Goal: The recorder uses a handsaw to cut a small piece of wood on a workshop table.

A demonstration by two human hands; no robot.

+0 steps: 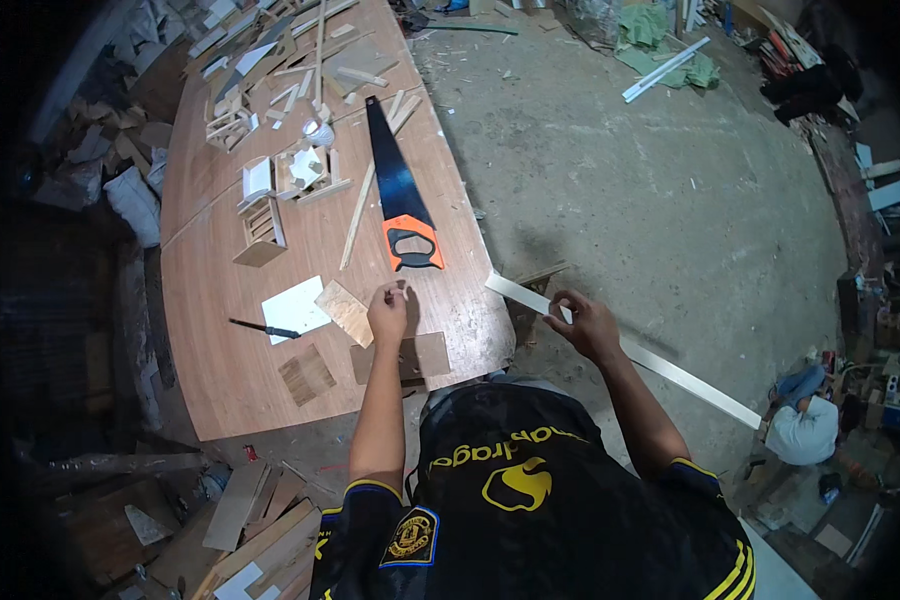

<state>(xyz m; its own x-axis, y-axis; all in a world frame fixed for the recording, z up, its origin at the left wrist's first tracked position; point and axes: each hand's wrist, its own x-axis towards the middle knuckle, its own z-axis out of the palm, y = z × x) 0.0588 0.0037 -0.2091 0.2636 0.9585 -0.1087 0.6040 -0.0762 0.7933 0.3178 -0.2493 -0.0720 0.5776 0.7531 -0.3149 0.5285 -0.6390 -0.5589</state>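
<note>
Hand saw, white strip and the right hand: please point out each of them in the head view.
hand saw [395, 180], head view, on the middle of the black blade.
white strip [690, 378], head view, on its bare part past the hand.
right hand [585, 325], head view, on the back of the hand.

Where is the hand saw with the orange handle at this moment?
In the head view, the hand saw lies flat on the wooden table, its orange handle just beyond the left hand, beside a long thin wooden strip.

Even, dim light covers the scene; soft shadows fall beneath the right hand [588, 325]. Black fisheye corners bend straight edges, and far clutter blurs.
</note>
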